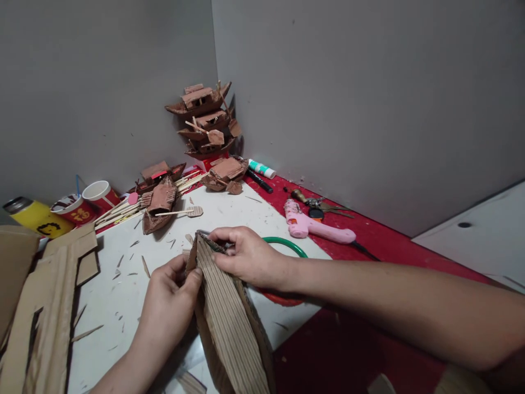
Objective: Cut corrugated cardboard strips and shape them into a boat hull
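Note:
A long corrugated cardboard piece (229,323) with raised side strips comes to a point at its far end, above the white board. My left hand (174,293) pinches its left side strip near the tip, thumb on the ribbed face. On the other side of the tip, my right hand (246,254) grips the right edge between thumb and fingers. Behind my right hand lie a green ring (287,242) and a red curved part (283,299), both partly covered by the hand and arm.
Brown model boats (159,202) stand beyond my hands, several stacked in the corner (209,126). A pink glue gun (315,227) lies right on the red cloth (389,246). Cardboard sheets (53,312), paper cups (100,197) and a yellow bottle (39,219) are left. Scraps litter the white board (110,295).

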Demonstrator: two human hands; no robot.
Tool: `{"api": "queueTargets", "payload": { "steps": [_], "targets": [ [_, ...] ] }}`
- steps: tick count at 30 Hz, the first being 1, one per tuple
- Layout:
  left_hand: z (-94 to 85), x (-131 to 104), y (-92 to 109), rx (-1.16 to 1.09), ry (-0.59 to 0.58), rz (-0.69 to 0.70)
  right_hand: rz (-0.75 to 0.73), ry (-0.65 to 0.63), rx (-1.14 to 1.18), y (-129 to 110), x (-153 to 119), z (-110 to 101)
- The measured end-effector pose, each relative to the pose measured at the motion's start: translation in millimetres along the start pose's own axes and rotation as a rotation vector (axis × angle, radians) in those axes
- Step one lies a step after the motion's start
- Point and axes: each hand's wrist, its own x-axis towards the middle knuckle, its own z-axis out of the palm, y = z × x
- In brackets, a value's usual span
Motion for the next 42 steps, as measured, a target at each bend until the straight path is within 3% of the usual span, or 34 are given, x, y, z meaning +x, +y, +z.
{"api": "queueTargets", "payload": {
  "steps": [10,18,27,34,42],
  "targets": [
    [-0.8,-1.5,0.7,-0.077,-0.020,-0.021,0.005,-0.038,0.048,4.1,0.3,0.4],
    [5.3,-6.5,7.1,0.014,0.063,0.063,-0.011,-0.043,0.014,4.9,-1.5,2.5],
    [-0.3,0.9,0.2,-0.131,0.013,-0.025,-0.031,-0.037,0.023,5.7,4.2,0.3],
    [1.2,0.9,-0.3,-0.116,-0.032,0.000,-0.088,-0.032,-0.077,2.2,1.9,1.0],
    [4.3,-1.7,-1.7,-0.089,0.010,0.041,-0.174,-0.017,-0.212,2.6,0.9,0.5]
  ]
}}
